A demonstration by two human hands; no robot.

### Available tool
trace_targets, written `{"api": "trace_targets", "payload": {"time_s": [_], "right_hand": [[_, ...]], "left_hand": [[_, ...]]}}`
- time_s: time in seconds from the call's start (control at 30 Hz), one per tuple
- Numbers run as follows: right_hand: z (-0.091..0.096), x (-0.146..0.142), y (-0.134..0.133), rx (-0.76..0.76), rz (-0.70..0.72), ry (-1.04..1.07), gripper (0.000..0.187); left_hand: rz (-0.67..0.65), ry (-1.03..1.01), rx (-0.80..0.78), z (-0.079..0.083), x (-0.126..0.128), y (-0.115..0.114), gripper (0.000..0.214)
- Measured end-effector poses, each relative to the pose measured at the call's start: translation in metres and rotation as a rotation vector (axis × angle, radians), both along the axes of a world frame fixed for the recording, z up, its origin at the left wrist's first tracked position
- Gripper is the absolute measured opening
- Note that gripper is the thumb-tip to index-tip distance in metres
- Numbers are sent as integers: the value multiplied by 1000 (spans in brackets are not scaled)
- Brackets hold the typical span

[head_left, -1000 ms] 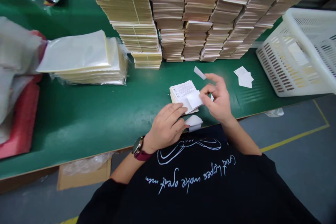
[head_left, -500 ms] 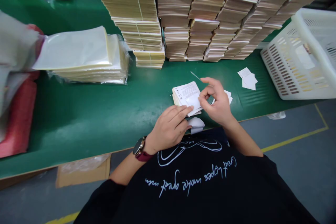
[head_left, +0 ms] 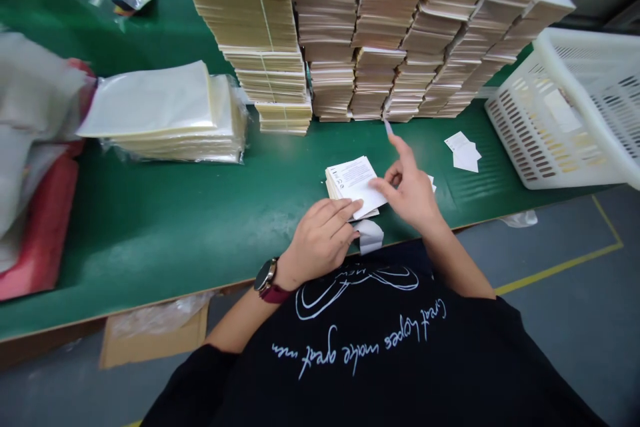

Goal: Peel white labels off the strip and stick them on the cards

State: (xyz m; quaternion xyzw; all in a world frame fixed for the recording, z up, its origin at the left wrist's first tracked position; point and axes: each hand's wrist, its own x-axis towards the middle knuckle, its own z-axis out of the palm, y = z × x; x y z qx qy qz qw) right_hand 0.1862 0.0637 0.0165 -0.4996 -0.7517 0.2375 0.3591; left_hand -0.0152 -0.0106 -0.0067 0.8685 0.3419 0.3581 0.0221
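Note:
A small stack of printed paper slips (head_left: 356,177) lies near the table's front edge. My left hand (head_left: 323,237) presses its fingertips flat on the near corner of the top slip. By its thumb is a curled piece of white paper (head_left: 371,235). My right hand (head_left: 413,190) is at the stack's right side, its thumb touching the top slip and its index finger stretched away. A thin pale strip (head_left: 388,127) sticks out from that fingertip; how it is held there is hidden. More white slips (head_left: 433,183) show partly behind my right hand.
Tall stacks of paper bundles (head_left: 330,33) stand at the back. Bagged flat sheets (head_left: 155,103) lie to the left, beside a red and white bundle (head_left: 43,187). Loose slips (head_left: 464,152) and a white slotted basket (head_left: 560,120) are at the right, on the green table (head_left: 165,227).
My right index finger has straightened and swung away from me, bringing the strip upright. The right thumb now rests apart from it on the slip. My left hand stays on the stack.

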Motion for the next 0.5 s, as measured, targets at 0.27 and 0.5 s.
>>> {"api": "trace_targets", "payload": {"time_s": [0.27,0.5], "right_hand": [[-1,-5,-11,-67,39,207,74],[-4,-3,-14,30,-29,144,79]], "left_hand": [[-14,78,62,-1,6,-5,7],[-19,118,83,-2,6,-6,11]]}}
